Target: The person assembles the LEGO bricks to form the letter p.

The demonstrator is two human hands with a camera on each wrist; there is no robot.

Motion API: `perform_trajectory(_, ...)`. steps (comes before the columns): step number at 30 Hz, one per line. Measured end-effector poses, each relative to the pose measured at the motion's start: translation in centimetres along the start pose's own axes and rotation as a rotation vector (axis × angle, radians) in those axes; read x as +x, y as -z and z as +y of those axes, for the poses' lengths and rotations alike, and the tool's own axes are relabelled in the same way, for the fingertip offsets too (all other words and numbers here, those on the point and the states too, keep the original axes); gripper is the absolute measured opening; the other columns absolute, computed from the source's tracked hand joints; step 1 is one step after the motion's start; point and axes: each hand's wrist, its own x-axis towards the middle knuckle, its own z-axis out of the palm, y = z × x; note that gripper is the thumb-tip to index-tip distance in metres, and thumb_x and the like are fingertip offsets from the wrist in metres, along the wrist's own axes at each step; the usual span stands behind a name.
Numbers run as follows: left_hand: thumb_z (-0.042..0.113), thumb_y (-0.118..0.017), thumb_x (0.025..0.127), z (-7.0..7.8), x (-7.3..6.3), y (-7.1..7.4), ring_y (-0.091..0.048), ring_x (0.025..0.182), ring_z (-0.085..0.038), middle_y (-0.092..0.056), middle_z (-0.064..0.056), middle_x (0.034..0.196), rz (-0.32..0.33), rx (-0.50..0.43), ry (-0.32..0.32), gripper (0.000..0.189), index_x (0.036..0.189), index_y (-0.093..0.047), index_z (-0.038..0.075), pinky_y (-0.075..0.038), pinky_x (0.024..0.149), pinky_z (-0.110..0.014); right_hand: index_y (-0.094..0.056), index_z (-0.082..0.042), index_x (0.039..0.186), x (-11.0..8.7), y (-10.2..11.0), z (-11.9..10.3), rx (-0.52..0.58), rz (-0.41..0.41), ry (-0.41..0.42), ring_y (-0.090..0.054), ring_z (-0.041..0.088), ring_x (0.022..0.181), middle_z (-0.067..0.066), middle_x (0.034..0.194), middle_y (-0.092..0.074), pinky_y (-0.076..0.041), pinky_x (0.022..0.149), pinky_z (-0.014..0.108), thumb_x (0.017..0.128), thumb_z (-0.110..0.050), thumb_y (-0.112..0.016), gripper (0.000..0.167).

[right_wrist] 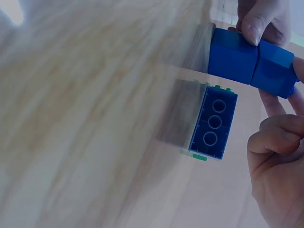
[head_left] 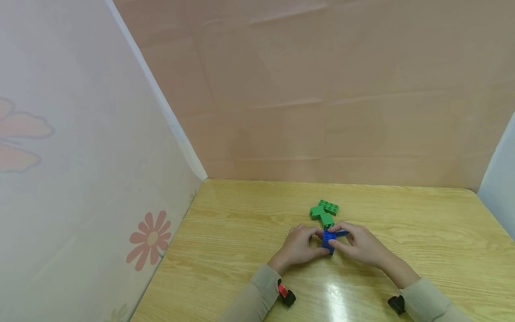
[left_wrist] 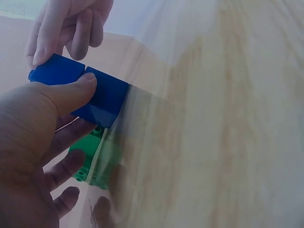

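Observation:
Two blue toy building bricks (head_left: 328, 243) stand one on top of the other on the table, with a thin seam between them in both wrist views. My left hand (head_left: 298, 247) grips the pair from the left, its thumb lying across the seam in the left wrist view. From the right, my right hand (head_left: 364, 245) pinches the upper brick (left_wrist: 59, 70) near its studded top. Another blue brick (right_wrist: 213, 122) lies on its side just beyond, its hollow underside with round tubes facing the right wrist camera.
Three green bricks lie close together behind the blue ones: a studded one (head_left: 329, 207) at the back, one at the left (head_left: 317, 212) and one nearest my hands (head_left: 327, 220). The wooden table (head_left: 241, 214) meets a brown back wall (head_left: 281, 134) and a flowered left panel (head_left: 100, 156).

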Motion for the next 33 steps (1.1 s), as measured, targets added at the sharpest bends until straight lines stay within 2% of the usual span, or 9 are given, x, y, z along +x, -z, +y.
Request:
perform_trajectory(5,0.051,-0.081,0.088,0.01,0.09,-0.16,-0.05,0.09,0.001,-0.065,0.029,0.107,0.002,-0.004,-0.005,0.036,0.118,-0.073,0.032,-0.036,0.08,-0.022,-0.07,-0.019,0.116,-0.04,0.0,0.05,0.059,-0.02,-0.045,-0.03,-0.003,0.048,-0.003,0.098,-0.07,-0.035,0.042,0.024,0.097,-0.017,-0.076,0.021)
perform_trajectory(10,0.052,-0.08,0.089,-0.05,0.08,-0.4,-0.05,0.091,0.002,-0.065,0.028,0.108,0.004,0.004,-0.006,0.036,0.118,-0.073,0.032,-0.036,0.08,-0.022,-0.07,-0.02,0.116,-0.05,0.09,-0.24,0.087,-0.037,-0.096,-0.03,-0.002,0.047,-0.001,0.099,-0.07,-0.036,0.043,0.024,0.097,-0.02,-0.076,0.019)
perform_trajectory(19,0.052,-0.08,0.089,-0.14,0.09,-0.15,-0.051,0.097,0.003,-0.065,0.028,0.108,0.001,0.009,-0.007,0.036,0.118,-0.073,0.031,-0.037,0.083,-0.022,-0.07,-0.018,0.116,0.11,0.04,-0.64,0.109,-0.034,-0.075,-0.032,-0.001,0.048,0.001,0.098,-0.069,-0.036,0.042,0.025,0.098,-0.017,-0.075,0.019)
perform_trajectory(25,0.053,-0.079,0.089,-0.19,0.08,-0.21,-0.05,0.093,0.001,-0.065,0.029,0.106,0.009,-0.013,-0.026,0.036,0.118,-0.073,0.033,-0.036,0.081,-0.022,-0.07,-0.022,0.115,0.01,-0.21,-0.11,0.109,-0.013,-0.075,-0.034,-0.001,0.048,-0.003,0.102,-0.072,-0.037,0.043,0.025,0.096,-0.017,-0.077,0.021)
perform_trajectory(33,0.052,-0.08,0.089,-0.2,0.17,-0.39,-0.048,0.09,0.002,-0.066,0.03,0.106,0.019,-0.011,-0.025,0.036,0.119,-0.074,0.033,-0.036,0.08,-0.021,-0.069,-0.023,0.118,0.02,0.05,0.35,0.09,-0.037,-0.086,-0.034,-0.001,0.048,-0.001,0.104,-0.071,-0.037,0.043,0.025,0.098,-0.022,-0.075,0.021)
